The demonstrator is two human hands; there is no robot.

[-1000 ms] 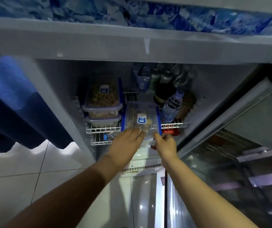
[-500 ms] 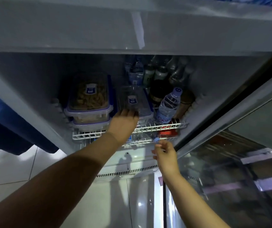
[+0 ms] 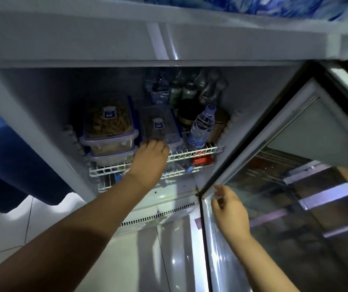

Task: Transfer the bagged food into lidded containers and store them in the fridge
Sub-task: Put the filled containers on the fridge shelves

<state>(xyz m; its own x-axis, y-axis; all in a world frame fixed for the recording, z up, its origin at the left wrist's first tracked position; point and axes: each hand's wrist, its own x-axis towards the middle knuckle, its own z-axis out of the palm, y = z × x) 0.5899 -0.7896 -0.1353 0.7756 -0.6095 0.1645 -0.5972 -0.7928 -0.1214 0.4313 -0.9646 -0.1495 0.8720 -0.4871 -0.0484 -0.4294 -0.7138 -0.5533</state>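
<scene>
that clear lidded container (image 3: 158, 125) looks rigid, slick and light, so your left grip (image 3: 150, 159), unclenched, just pushes its front end; right grip (image 3: 231, 209) sits empty by the door (image 3: 305, 218)

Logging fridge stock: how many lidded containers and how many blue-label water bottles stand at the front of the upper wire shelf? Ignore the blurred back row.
Lidded containers: 3, two of them stacked, the third touched by the left hand
Blue-label water bottles: 1
Total: 4
</scene>
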